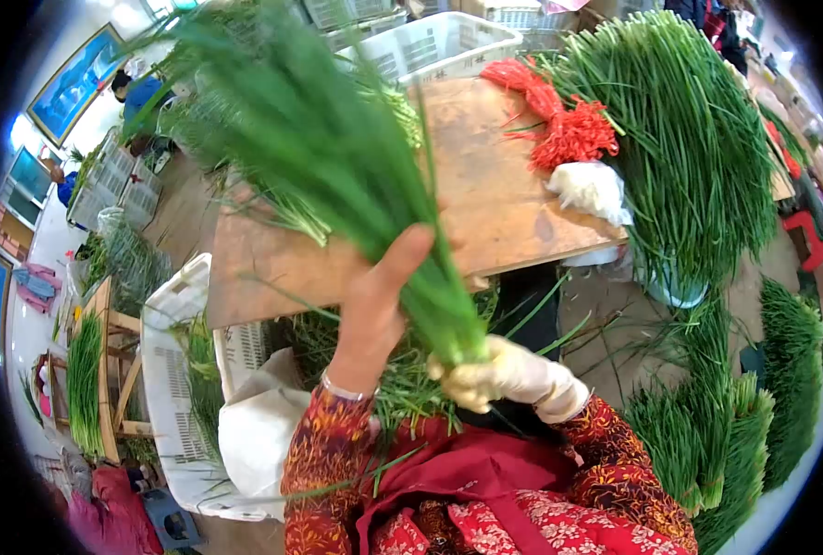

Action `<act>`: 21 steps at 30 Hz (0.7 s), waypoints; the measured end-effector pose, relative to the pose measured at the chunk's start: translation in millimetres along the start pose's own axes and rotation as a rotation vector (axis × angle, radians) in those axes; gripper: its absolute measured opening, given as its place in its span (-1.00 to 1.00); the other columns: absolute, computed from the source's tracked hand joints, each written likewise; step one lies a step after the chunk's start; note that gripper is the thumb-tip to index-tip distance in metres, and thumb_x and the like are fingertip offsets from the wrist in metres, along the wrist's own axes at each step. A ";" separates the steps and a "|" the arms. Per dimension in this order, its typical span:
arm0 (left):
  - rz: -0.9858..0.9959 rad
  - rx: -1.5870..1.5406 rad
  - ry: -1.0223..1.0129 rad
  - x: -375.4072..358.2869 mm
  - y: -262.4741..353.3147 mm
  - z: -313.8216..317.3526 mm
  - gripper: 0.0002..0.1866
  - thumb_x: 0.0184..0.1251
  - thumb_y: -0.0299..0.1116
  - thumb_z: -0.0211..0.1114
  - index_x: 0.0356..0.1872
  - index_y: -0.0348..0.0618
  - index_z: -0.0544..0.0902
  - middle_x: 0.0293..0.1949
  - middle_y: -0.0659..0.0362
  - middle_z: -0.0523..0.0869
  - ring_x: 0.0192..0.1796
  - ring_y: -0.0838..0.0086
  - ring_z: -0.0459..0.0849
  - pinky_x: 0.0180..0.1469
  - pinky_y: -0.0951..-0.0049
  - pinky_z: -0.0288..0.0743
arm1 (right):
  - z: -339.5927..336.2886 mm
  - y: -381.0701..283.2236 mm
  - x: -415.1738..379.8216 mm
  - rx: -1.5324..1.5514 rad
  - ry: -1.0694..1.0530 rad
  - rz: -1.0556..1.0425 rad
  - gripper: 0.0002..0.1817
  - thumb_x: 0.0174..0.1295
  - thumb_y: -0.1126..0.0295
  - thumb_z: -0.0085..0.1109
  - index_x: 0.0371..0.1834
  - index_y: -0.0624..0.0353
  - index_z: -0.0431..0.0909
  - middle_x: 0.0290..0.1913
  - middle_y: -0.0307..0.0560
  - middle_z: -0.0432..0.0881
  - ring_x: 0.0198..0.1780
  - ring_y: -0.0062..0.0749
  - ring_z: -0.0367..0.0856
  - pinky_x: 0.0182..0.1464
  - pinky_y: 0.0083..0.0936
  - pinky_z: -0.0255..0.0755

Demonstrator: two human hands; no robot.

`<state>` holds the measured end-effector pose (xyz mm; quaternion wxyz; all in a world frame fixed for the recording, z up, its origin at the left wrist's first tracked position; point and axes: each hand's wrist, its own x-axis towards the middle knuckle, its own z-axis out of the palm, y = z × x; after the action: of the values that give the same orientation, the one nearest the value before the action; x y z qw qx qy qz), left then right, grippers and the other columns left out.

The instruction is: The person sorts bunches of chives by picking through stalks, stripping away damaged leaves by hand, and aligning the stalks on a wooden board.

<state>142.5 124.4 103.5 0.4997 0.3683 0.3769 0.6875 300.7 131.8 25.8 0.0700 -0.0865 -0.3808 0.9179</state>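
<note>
We look from the wearer's head, forward and steeply down, close above the red apron and wooden tabletop, through a wide, round-edged fisheye view.

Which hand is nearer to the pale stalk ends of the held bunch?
Right. The gloved right hand is against the pale stalk ends; the left hand grips the green bunch farther up, toward the leaves.

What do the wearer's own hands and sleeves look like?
Left hand: no glove, thin pale band at the wrist. Right hand: pale yellowish-white glove. Sleeves: dark red, dense orange-yellow leafy print.
</note>
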 end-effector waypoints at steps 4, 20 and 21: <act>0.032 0.281 0.041 65.3 -47.6 -6.8 -0.34 0.20 -0.18 0.22 0.20 -0.32 0.15 0.09 -0.06 0.39 0.12 0.28 0.39 0.11 0.40 0.30 | -66.0 -28.4 -3.9 0.210 0.226 -0.070 -0.67 0.24 0.14 -0.01 -0.13 0.18 0.39 -0.65 -0.39 0.29 -0.74 -0.72 0.18 -0.71 -0.67 0.13; 0.492 1.348 -0.412 81.2 -105.3 -29.9 -0.64 0.36 -0.11 -0.12 0.10 0.10 0.42 0.25 0.28 0.31 0.35 0.38 0.12 0.38 0.14 -0.24 | -99.7 -1.5 -85.9 -0.243 0.621 0.136 -0.24 0.19 -0.29 -0.38 0.02 0.26 0.35 -0.17 0.03 0.57 -0.22 -0.32 0.58 -0.28 -0.54 0.45; 0.515 1.335 -0.392 77.3 -98.9 -29.3 -0.64 0.35 -0.14 -0.10 0.12 0.08 0.41 0.25 0.27 0.30 0.35 0.38 0.12 0.37 0.14 -0.23 | -96.1 -2.4 -92.6 -0.310 0.675 0.028 -0.37 0.22 -0.15 -0.23 -0.04 0.26 0.39 -0.26 -0.02 0.57 -0.27 -0.36 0.57 -0.30 -0.56 0.44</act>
<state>139.3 215.9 12.7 0.0507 0.7863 0.5203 0.3293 411.6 181.5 -29.6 0.1650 -0.3990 -0.4697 0.7701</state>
